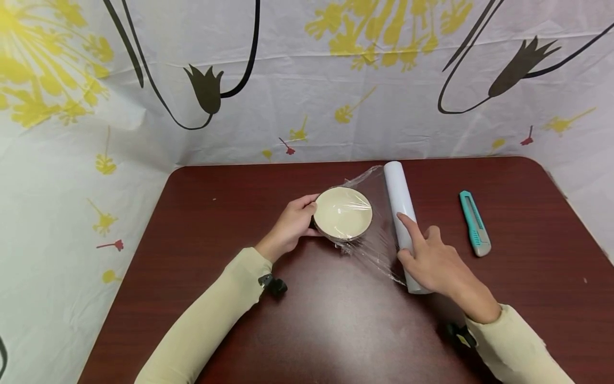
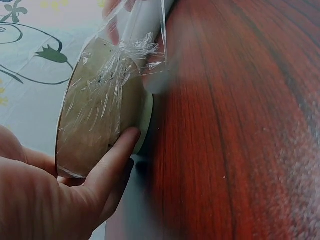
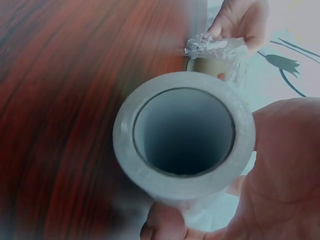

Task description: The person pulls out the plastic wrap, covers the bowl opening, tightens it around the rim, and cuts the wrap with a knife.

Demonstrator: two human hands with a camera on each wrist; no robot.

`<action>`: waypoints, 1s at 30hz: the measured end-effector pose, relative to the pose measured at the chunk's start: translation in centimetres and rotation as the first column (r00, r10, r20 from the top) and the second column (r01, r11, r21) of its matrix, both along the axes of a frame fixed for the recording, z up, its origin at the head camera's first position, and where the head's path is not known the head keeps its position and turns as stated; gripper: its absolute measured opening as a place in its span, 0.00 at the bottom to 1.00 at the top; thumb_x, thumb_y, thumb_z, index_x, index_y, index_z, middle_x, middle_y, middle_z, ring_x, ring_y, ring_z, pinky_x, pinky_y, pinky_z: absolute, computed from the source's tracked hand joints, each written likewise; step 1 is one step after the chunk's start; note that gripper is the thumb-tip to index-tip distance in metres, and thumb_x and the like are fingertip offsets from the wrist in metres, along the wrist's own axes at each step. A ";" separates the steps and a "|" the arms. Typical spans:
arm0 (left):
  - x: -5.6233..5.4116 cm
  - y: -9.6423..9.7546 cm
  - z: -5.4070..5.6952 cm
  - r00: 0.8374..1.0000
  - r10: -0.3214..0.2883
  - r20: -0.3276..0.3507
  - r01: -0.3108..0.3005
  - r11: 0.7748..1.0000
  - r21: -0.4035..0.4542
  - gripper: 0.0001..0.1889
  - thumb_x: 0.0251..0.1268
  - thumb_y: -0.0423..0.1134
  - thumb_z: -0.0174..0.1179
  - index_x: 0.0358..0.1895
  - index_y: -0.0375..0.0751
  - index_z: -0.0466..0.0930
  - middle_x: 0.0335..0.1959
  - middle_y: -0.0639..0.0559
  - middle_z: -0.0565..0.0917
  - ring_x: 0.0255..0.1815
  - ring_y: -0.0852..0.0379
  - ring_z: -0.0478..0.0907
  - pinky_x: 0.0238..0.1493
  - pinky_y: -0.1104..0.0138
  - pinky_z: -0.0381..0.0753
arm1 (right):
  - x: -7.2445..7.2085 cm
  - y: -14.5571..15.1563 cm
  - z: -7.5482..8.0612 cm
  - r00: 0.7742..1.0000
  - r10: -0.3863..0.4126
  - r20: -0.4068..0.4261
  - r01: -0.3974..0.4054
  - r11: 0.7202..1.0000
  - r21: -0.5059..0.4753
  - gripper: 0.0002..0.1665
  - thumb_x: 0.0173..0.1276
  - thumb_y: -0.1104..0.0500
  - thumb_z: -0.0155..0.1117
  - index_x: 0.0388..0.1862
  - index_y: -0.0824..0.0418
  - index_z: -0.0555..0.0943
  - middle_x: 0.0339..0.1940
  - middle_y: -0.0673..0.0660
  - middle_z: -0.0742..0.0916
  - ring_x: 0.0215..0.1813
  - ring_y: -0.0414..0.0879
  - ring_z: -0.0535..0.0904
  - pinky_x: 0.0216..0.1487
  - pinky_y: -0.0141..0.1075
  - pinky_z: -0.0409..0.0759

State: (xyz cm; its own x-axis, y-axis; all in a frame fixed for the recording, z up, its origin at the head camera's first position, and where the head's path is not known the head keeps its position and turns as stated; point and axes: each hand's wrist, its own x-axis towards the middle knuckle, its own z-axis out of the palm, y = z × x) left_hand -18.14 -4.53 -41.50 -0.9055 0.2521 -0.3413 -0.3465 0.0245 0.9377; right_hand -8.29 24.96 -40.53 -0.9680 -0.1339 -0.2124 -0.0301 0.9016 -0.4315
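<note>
A cream bowl (image 1: 342, 212) with a dark rim has clear plastic wrap (image 1: 379, 234) stretched over its mouth and bunched against its side. My left hand (image 1: 292, 224) grips the bowl from the left; in the left wrist view the fingers (image 2: 112, 162) lie along its underside. The film runs from the bowl to a white roll of plastic wrap (image 1: 400, 200). My right hand (image 1: 434, 264) holds the roll near its lower end, index finger laid on top and thumb at the left side. In the right wrist view, the roll's hollow end (image 3: 122, 135) faces the camera, with a curled fingertip (image 3: 165, 220) beside it.
A teal utility knife (image 1: 475, 224) lies on the dark red wooden table (image 1: 230, 213), right of the roll. Behind the table hangs a white sheet (image 1: 297, 80) with yellow and dark flower prints.
</note>
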 end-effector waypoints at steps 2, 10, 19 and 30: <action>0.0 0.0 0.0 1.000 0.002 0.002 -0.002 1.000 0.002 0.24 0.93 0.35 0.43 0.83 0.35 0.70 0.71 0.33 0.80 0.50 0.48 0.86 0.48 0.47 0.93 | -0.1 0.1 0.0 1.000 -0.003 0.008 0.003 1.000 0.013 0.49 0.79 0.51 0.53 0.93 0.53 0.48 0.51 0.78 0.72 0.20 0.59 0.72 0.24 0.47 0.71; 0.1 0.0 -0.1 1.000 0.002 0.001 -0.003 1.000 0.021 0.24 0.93 0.34 0.43 0.83 0.35 0.70 0.71 0.32 0.80 0.50 0.48 0.86 0.50 0.46 0.93 | -0.4 0.5 -0.1 1.000 0.012 -0.007 -0.012 0.999 0.040 0.47 0.80 0.52 0.51 0.93 0.55 0.50 0.52 0.75 0.78 0.25 0.57 0.73 0.26 0.48 0.72; 0.0 -0.1 -0.2 1.000 0.003 0.010 -0.004 1.000 0.018 0.24 0.93 0.34 0.43 0.82 0.35 0.71 0.71 0.34 0.80 0.52 0.48 0.86 0.50 0.47 0.93 | -0.5 0.6 -0.3 0.999 -0.002 -0.039 0.003 1.000 0.025 0.41 0.81 0.57 0.44 0.91 0.57 0.53 0.46 0.72 0.78 0.26 0.56 0.72 0.26 0.47 0.71; -0.1 -0.1 -0.1 1.000 0.009 0.013 -0.010 1.000 0.016 0.24 0.93 0.35 0.43 0.82 0.36 0.71 0.72 0.34 0.79 0.52 0.47 0.85 0.50 0.46 0.93 | -0.7 0.5 -0.1 0.998 -0.050 0.026 0.049 0.998 0.042 0.46 0.81 0.52 0.44 0.94 0.55 0.45 0.55 0.81 0.69 0.22 0.62 0.72 0.24 0.49 0.72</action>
State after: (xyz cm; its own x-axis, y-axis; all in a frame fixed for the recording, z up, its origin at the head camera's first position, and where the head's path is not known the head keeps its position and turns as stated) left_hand -18.19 -4.60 -41.62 -0.9034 0.2491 -0.3490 -0.3588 0.0063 0.9334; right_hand -8.99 25.50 -40.61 -0.9670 -0.0766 -0.2432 0.0264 0.9187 -0.3942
